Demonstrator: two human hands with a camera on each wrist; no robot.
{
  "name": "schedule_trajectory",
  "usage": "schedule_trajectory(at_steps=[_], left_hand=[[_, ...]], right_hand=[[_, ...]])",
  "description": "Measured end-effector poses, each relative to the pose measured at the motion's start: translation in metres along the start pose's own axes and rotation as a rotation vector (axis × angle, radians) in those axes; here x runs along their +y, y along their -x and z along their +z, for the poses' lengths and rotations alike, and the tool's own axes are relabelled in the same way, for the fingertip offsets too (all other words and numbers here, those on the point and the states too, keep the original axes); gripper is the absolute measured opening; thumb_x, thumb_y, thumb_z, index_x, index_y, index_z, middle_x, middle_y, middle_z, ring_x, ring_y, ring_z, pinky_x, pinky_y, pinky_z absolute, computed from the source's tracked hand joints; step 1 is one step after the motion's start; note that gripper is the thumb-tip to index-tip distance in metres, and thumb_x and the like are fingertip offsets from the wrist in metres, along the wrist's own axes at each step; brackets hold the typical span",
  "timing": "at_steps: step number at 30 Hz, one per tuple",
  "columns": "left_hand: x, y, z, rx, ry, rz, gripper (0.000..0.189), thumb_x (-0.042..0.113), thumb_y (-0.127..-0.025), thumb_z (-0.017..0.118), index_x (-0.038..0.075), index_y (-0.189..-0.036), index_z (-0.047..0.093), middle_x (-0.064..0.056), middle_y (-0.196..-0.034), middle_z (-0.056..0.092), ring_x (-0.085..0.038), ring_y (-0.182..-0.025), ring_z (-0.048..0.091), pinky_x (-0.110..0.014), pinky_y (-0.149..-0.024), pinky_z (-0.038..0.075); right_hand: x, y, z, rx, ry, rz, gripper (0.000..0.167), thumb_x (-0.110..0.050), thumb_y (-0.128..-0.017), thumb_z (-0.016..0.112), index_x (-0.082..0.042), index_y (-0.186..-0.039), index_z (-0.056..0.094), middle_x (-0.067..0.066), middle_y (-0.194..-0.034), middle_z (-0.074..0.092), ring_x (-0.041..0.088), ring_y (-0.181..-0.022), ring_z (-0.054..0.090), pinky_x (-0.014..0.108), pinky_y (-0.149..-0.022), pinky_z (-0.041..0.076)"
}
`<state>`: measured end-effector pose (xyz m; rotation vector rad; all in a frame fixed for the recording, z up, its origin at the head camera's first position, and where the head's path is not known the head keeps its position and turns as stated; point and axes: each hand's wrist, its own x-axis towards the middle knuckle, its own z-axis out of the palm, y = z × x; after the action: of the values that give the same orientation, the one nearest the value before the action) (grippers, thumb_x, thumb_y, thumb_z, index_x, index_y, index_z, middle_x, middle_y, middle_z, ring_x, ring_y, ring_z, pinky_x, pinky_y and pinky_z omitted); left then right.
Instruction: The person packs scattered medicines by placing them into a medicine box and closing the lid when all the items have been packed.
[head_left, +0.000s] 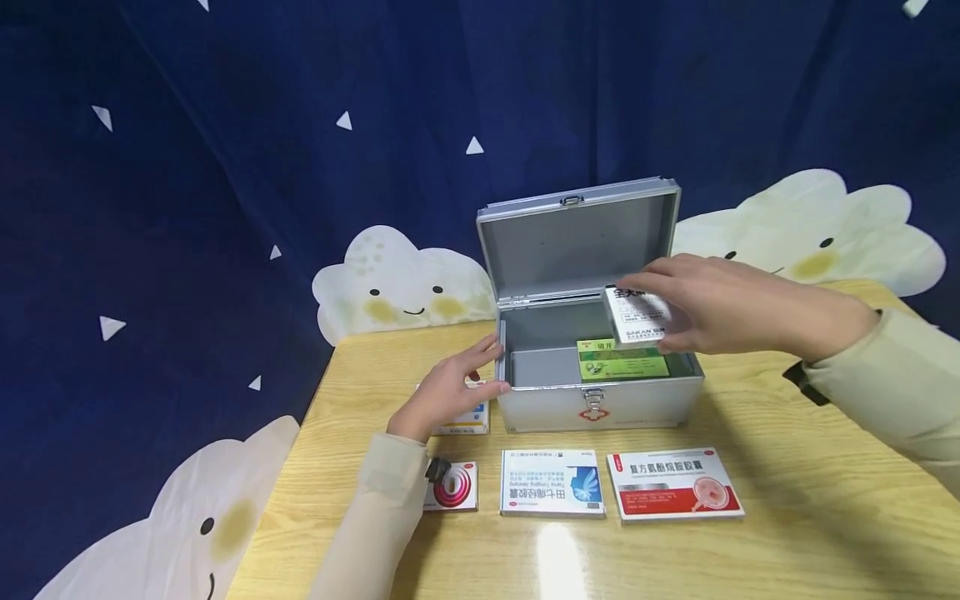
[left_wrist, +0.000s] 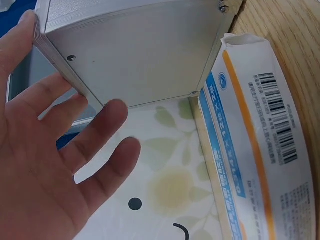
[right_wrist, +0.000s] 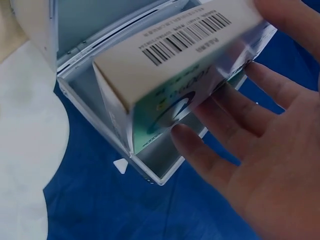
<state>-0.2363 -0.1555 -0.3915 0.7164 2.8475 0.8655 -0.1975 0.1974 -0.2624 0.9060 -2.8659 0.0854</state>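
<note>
My right hand (head_left: pixel 705 304) grips a white medicine box (head_left: pixel 637 317) with dark print and holds it over the right part of a silver metal first-aid case (head_left: pixel 637 404). The right wrist view shows that medicine box (right_wrist: pixel 170 55) tilted, with a barcode on its narrow side and a green corner. Raised at the back is the case's lid (head_left: pixel 577 242). A green medicine box (head_left: pixel 622 362) lies inside the case, partly hidden by the held one. My left hand (head_left: pixel 456 385) touches the case's left rim, its fingers loosely extended in the left wrist view.
Before the case lie a blue-and-white medicine box (head_left: pixel 551 483), a red-and-white one (head_left: pixel 675 486) and one with pink rings (head_left: pixel 459 487). Another box, with an orange stripe (left_wrist: pixel 265 140), stands left of the case, partly behind my left hand. A dark blue curtain (head_left: pixel 375 183) hangs behind the wooden table (head_left: pixel 825 433).
</note>
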Motion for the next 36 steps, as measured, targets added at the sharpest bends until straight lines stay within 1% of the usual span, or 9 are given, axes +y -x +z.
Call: schedule_trajectory(at_steps=[2,4,10,14,17,21,25,32,36], left_hand=[[-0.001,0.0,0.0,0.009,-0.021,0.006,0.068,0.053,-0.089,0.066,0.027,-0.148,0.047,0.019,-0.161,0.032,-0.028,-0.136,0.05,-0.051,-0.111,0.042],[-0.001,0.0,0.0,0.018,-0.041,0.019,0.067,0.054,-0.089,0.067,0.027,-0.147,0.049,0.018,-0.16,0.034,-0.03,-0.143,0.042,-0.053,-0.115,0.036],[-0.002,-0.004,-0.001,0.035,-0.028,0.054,0.067,0.052,-0.089,0.068,0.023,-0.146,0.051,0.014,-0.158,0.038,-0.029,-0.134,0.05,-0.049,-0.11,0.043],[-0.002,-0.003,-0.001,0.02,0.008,0.037,0.067,0.051,-0.09,0.067,0.025,-0.149,0.047,0.016,-0.16,0.035,-0.022,-0.11,0.063,-0.039,-0.091,0.052],[-0.002,-0.002,0.0,0.007,0.012,0.022,0.068,0.053,-0.09,0.067,0.027,-0.149,0.046,0.018,-0.16,0.033,-0.013,-0.092,0.062,-0.031,-0.078,0.051],[-0.004,-0.002,0.0,0.003,0.0,0.027,0.068,0.055,-0.09,0.065,0.028,-0.15,0.045,0.019,-0.16,0.032,-0.009,-0.091,0.059,-0.028,-0.079,0.05],[-0.005,-0.002,0.001,0.007,0.009,0.039,0.067,0.052,-0.091,0.065,0.026,-0.15,0.046,0.018,-0.16,0.033,-0.013,-0.092,0.059,-0.032,-0.079,0.051],[-0.005,0.0,0.002,0.004,0.006,0.013,0.068,0.055,-0.09,0.065,0.029,-0.15,0.045,0.021,-0.16,0.031,-0.017,-0.103,0.059,-0.035,-0.088,0.05],[-0.005,0.0,0.0,0.011,0.004,0.022,0.066,0.053,-0.091,0.065,0.029,-0.149,0.045,0.02,-0.16,0.032,-0.016,-0.098,0.058,-0.034,-0.083,0.05]], right_hand=[[0.002,-0.001,0.003,-0.011,-0.008,0.013,0.077,-0.028,-0.073,0.087,-0.015,-0.142,0.054,0.013,-0.13,0.063,0.03,-0.111,0.062,0.054,-0.091,0.053],[0.003,-0.002,0.005,-0.019,-0.016,0.02,0.077,-0.028,-0.073,0.087,-0.015,-0.142,0.054,0.013,-0.13,0.063,0.031,-0.111,0.062,0.054,-0.091,0.053],[0.007,-0.007,0.007,-0.028,-0.008,0.018,0.078,-0.028,-0.073,0.087,-0.013,-0.141,0.054,0.013,-0.128,0.064,0.029,-0.108,0.063,0.053,-0.09,0.053],[0.007,-0.014,0.005,-0.031,-0.01,0.01,0.077,-0.028,-0.073,0.087,-0.013,-0.141,0.054,0.013,-0.129,0.063,0.029,-0.109,0.062,0.053,-0.091,0.053],[0.005,-0.018,0.005,-0.043,-0.013,0.004,0.076,-0.028,-0.074,0.086,-0.013,-0.141,0.054,0.013,-0.129,0.063,0.03,-0.11,0.062,0.054,-0.091,0.052],[0.003,-0.023,0.005,-0.057,-0.011,-0.002,0.075,-0.028,-0.074,0.086,-0.013,-0.141,0.054,0.014,-0.131,0.063,0.031,-0.113,0.061,0.055,-0.093,0.052],[0.0,-0.027,0.005,-0.066,-0.008,-0.004,0.075,-0.028,-0.074,0.086,-0.013,-0.141,0.054,0.013,-0.131,0.063,0.031,-0.114,0.061,0.055,-0.094,0.051],[-0.002,-0.032,0.009,-0.101,-0.009,0.002,0.075,-0.027,-0.075,0.086,-0.013,-0.141,0.054,0.013,-0.129,0.063,0.029,-0.11,0.061,0.053,-0.093,0.052],[-0.003,-0.035,0.009,-0.1,-0.004,0.001,0.075,-0.027,-0.074,0.086,-0.013,-0.141,0.055,0.012,-0.126,0.064,0.027,-0.107,0.061,0.053,-0.092,0.053]])
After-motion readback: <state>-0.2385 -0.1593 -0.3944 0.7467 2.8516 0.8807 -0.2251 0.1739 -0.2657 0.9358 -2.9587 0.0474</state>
